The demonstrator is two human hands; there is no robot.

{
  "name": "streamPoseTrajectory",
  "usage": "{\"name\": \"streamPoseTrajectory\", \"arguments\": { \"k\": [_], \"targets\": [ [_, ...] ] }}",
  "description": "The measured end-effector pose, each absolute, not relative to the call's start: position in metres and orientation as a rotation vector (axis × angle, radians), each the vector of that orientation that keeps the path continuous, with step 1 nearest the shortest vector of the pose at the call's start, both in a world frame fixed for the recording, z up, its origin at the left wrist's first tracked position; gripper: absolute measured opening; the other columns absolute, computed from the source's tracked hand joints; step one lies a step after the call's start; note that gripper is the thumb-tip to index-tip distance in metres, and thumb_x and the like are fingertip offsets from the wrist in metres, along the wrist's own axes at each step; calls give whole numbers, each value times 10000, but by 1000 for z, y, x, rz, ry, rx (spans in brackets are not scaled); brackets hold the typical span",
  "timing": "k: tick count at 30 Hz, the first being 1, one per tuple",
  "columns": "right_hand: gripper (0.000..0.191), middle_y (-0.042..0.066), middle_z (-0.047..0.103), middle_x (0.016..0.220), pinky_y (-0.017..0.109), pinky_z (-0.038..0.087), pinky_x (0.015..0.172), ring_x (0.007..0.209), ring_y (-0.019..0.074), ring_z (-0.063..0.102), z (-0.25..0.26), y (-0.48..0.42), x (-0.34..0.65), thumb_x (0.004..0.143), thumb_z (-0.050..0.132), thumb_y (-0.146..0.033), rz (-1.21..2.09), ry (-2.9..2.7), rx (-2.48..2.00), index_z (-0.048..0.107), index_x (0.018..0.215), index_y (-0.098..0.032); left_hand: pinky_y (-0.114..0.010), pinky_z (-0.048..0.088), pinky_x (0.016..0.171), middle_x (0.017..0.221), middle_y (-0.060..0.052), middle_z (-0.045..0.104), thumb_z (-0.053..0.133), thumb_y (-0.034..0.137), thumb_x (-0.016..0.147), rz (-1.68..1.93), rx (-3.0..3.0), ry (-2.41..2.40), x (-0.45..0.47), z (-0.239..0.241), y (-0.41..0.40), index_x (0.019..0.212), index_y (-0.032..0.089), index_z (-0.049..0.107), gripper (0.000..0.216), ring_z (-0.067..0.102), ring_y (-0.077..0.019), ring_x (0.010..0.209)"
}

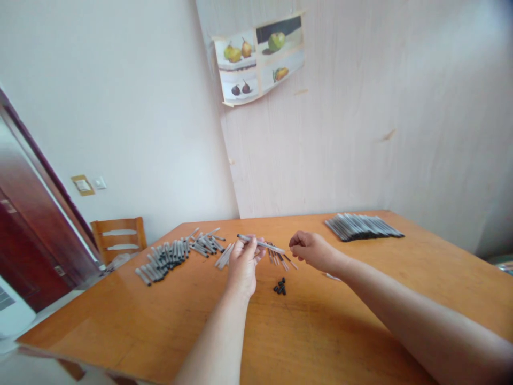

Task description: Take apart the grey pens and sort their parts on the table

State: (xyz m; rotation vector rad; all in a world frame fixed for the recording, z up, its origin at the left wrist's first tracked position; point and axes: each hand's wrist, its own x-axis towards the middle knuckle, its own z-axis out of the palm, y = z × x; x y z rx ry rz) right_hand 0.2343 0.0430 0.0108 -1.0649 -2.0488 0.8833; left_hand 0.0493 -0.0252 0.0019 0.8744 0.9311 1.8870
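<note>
Your left hand (243, 262) is closed around a grey pen barrel (260, 244), held nearly level above the wooden table (360, 315). Your right hand (310, 248) is pinched shut at the barrel's right end; what the fingertips grip is too small to tell. Thin refills (280, 259) lie on the table between and just beyond both hands. A small cluster of black caps (280, 287) sits nearer you. A loose pile of grey barrels (176, 254) lies to the left. A neat row of finished pens (363, 226) lies at the far right.
</note>
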Motion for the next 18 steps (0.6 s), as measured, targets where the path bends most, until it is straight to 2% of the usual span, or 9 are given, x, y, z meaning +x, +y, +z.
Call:
{"name": "streamPoseTrajectory", "arguments": {
  "k": [9, 18],
  "targets": [
    [59, 23, 627, 652, 193, 372, 466, 555, 107, 551, 13, 44, 234, 744, 536, -184, 946, -2032, -1068, 562, 793, -165, -273, 479, 716, 994, -92, 669, 704, 355, 736, 1872, 949, 979, 49, 0, -25, 993, 181, 567, 339, 636, -166, 883],
    [94, 24, 643, 667, 192, 379, 503, 576, 104, 571, 17, 45, 237, 749, 524, -170, 868, -2042, -1073, 590, 813, -153, -264, 478, 716, 1015, -84, 660, 679, 376, 752, 1850, 1056, 1054, 51, -1, -26, 1031, 181, 570, 358, 612, -174, 956]
  ]
}}
